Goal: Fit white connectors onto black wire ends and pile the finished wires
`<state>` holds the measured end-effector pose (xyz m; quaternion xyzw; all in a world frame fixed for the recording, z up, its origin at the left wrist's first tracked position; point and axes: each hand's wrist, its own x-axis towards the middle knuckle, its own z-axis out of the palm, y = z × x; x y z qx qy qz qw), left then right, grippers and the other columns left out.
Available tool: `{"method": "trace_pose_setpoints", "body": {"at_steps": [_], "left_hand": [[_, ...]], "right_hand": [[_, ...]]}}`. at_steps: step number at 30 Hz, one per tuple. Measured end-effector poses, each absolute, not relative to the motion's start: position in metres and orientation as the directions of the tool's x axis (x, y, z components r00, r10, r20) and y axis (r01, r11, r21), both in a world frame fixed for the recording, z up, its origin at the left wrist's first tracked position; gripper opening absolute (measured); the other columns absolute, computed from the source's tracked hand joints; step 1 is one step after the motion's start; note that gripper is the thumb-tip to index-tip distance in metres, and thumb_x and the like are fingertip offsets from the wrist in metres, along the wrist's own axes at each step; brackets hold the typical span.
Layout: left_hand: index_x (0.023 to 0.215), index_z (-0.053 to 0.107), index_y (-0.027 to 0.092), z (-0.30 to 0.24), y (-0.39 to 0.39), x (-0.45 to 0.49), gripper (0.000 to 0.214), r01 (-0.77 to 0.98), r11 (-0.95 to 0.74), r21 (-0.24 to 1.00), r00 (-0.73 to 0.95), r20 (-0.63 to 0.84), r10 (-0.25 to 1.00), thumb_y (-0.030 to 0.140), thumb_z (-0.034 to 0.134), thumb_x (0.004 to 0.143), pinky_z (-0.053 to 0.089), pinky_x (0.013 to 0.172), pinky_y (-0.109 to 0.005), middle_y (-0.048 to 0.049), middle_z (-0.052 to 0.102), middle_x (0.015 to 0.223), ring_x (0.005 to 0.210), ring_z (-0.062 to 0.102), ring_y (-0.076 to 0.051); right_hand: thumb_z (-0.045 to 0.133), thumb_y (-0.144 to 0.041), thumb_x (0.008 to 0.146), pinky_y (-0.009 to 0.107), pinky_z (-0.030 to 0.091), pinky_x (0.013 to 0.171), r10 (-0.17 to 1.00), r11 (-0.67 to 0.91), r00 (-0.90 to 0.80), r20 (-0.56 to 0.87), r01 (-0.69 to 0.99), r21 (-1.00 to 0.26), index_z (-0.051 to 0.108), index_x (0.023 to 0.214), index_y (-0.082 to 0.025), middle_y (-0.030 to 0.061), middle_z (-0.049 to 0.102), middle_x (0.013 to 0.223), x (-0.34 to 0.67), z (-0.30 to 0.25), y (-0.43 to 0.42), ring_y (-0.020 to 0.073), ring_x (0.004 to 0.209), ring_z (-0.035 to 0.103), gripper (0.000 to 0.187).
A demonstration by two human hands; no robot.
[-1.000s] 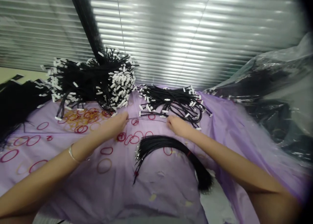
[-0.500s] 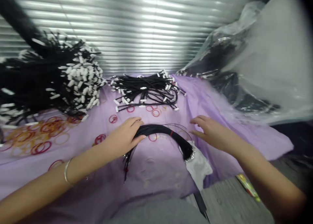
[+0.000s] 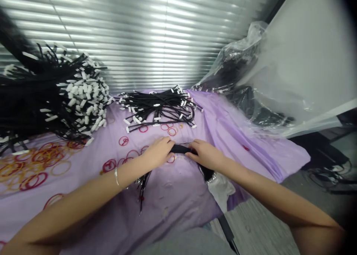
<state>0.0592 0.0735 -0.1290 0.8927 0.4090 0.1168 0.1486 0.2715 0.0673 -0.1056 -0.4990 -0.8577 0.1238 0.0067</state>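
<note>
A bundle of black wires [image 3: 180,149] lies curved over the purple cloth [image 3: 178,195], its ends with small shiny metal tips hanging toward me. My left hand [image 3: 160,151] is wrapped round the bundle left of its middle. Just right of the middle, my right hand [image 3: 205,152] closes on the same bundle, thumb in front and fingers behind. Below my left hand a few loose wire ends [image 3: 141,195] trail down with a bit of red on them. The parts of the bundle inside both hands are hidden.
A big heap of black cables with white connectors [image 3: 83,95] stands at the left, a smaller pile of cables [image 3: 158,104] at the back. Red and yellow rubber bands [image 3: 41,162] are strewn at left. A clear plastic bag [image 3: 251,99] stands at right, metal slats [image 3: 156,32] behind.
My right hand has moved left and gone from open beside the bundle to gripping it. My left hand has stayed on the bundle, closing further round it. The view has shifted slightly.
</note>
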Motion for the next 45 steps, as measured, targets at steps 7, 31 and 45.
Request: {"method": "trace_pose_setpoints", "body": {"at_steps": [7,31,45], "left_hand": [[0.113,0.053,0.013,-0.143,0.07,0.054,0.023,0.701,-0.641,0.311,0.645,0.105,0.757,0.017,0.042,0.093,0.04,0.092,-0.041,-0.0122,0.051,0.11,0.103,0.047,-0.026],[0.107,0.053,0.011,-0.145,0.08,0.051,0.021,0.597,-0.643,0.479,0.668,0.147,0.73,0.02,0.04,0.095,0.044,0.09,-0.037,-0.0113,0.055,0.103,0.098,0.053,-0.022],[0.106,0.054,0.012,-0.141,0.077,0.049,0.021,0.558,-0.586,0.587,0.646,0.136,0.751,0.023,0.041,0.094,0.043,0.092,-0.041,-0.0127,0.054,0.104,0.1,0.052,-0.024]], "right_hand": [[0.049,-0.031,0.089,0.034,0.043,0.079,0.84,0.49,-0.506,-0.197,0.862,-0.125,0.062,0.096,-0.013,0.0132,0.061,0.096,0.278,-0.1,0.053,0.0235,0.089,0.058,0.023],[0.05,-0.055,0.083,0.023,0.031,0.046,0.711,0.283,-0.473,-0.52,0.87,-0.404,0.06,0.071,-0.017,-0.0002,0.054,0.058,0.28,-0.079,0.072,0.0107,0.051,0.047,0.041],[0.051,-0.048,0.082,0.022,0.036,0.049,0.647,-0.043,-0.427,-0.631,0.806,-0.59,0.056,0.083,-0.015,-0.0005,0.052,0.067,0.294,-0.072,0.056,0.0101,0.057,0.047,0.033]]}}
